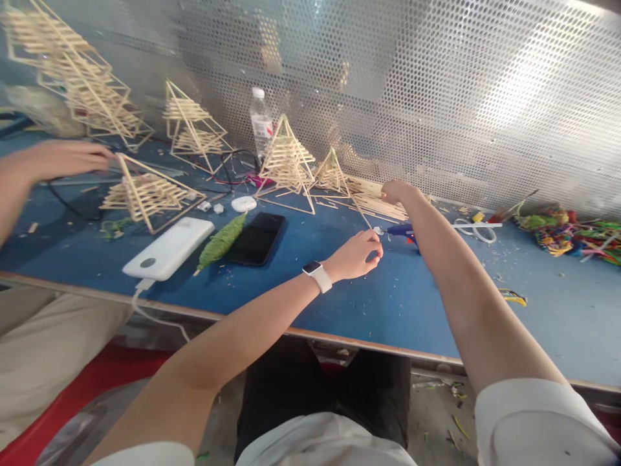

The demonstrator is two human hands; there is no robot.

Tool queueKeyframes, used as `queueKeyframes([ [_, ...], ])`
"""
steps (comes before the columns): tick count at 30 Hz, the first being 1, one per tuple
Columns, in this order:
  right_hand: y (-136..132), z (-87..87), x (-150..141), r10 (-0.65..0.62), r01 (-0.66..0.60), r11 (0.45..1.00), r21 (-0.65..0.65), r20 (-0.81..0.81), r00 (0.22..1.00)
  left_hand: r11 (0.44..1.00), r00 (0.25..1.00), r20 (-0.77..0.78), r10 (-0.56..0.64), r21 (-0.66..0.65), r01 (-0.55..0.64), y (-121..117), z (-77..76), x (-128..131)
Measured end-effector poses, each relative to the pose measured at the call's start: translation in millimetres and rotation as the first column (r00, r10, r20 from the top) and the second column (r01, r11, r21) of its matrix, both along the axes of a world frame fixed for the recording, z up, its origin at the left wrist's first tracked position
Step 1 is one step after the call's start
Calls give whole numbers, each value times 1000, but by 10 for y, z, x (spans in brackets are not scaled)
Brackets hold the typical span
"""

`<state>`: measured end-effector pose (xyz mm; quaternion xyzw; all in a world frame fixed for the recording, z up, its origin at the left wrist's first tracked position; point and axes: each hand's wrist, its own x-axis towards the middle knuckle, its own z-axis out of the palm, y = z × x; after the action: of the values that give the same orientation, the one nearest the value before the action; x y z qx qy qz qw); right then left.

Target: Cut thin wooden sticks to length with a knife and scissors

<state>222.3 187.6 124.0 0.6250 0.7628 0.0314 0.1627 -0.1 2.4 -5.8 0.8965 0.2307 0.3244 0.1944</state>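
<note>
My left hand [356, 254], a watch on its wrist, is closed in a pinch low over the blue table. A thin wooden stick [362, 215] runs down to its fingers from beside a small stick pyramid [332, 173]. Farther back, my right hand [400, 192] reaches down with curled fingers at a pile of thin sticks [371, 197]; its fingertips are partly hidden. Under my right forearm lies a blue glue gun [400, 230], its nozzle close to my left fingertips and a white glue stick [478, 225] poking out behind.
At left, another person's hand [72, 158] touches a stick pyramid [148, 194]. A power bank [169, 247], green cone-shaped piece [220, 243], phone [258, 238] and bottle [261, 123] are nearby. Colourful bundles [567, 233] and a yellow cutter [513, 297] lie right. A perforated metal panel [436, 84] stands behind.
</note>
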Motion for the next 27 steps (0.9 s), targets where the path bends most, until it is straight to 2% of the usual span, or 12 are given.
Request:
queueKeyframes([
  [7,139,452,190,-119,114,991,77,67,991,1000,999,39,3,-12,-3,-15,19,5],
  [9,101,594,270,-90,100,984,151,-69,994,1000,998,61,13,-21,-12,3,19,0],
  [11,-42,690,305,18,78,968,237,-377,926,999,994,107,33,-43,-29,33,22,-8],
  [12,-165,708,294,85,82,960,268,-557,826,997,988,145,47,-60,-39,49,28,-12],
  [14,-519,667,207,174,78,953,293,-738,652,992,967,241,81,-112,-55,73,55,-22],
  [16,-989,518,54,246,44,965,259,-949,196,980,929,350,120,-192,-54,76,104,-35],
  [17,-1243,409,-34,242,9,970,242,-970,-19,972,905,403,134,-230,-41,69,135,-43],
  [18,-1491,282,-121,212,-31,975,221,-961,-177,965,879,453,145,-262,-24,58,168,-53],
  [19,-1721,144,-203,167,-72,978,194,-945,-282,960,855,497,149,-280,-4,43,199,-64],
  [20,-1921,-1,-274,123,-98,981,166,-929,-348,959,834,533,142,-283,18,27,227,-74],
  [23,-2288,-425,-413,45,-126,986,106,-909,-415,965,806,585,96,-252,67,-12,277,-91],
  [27,-2351,-861,-466,36,-71,995,74,-901,-433,977,817,575,35,-191,93,-26,279,-76],
])
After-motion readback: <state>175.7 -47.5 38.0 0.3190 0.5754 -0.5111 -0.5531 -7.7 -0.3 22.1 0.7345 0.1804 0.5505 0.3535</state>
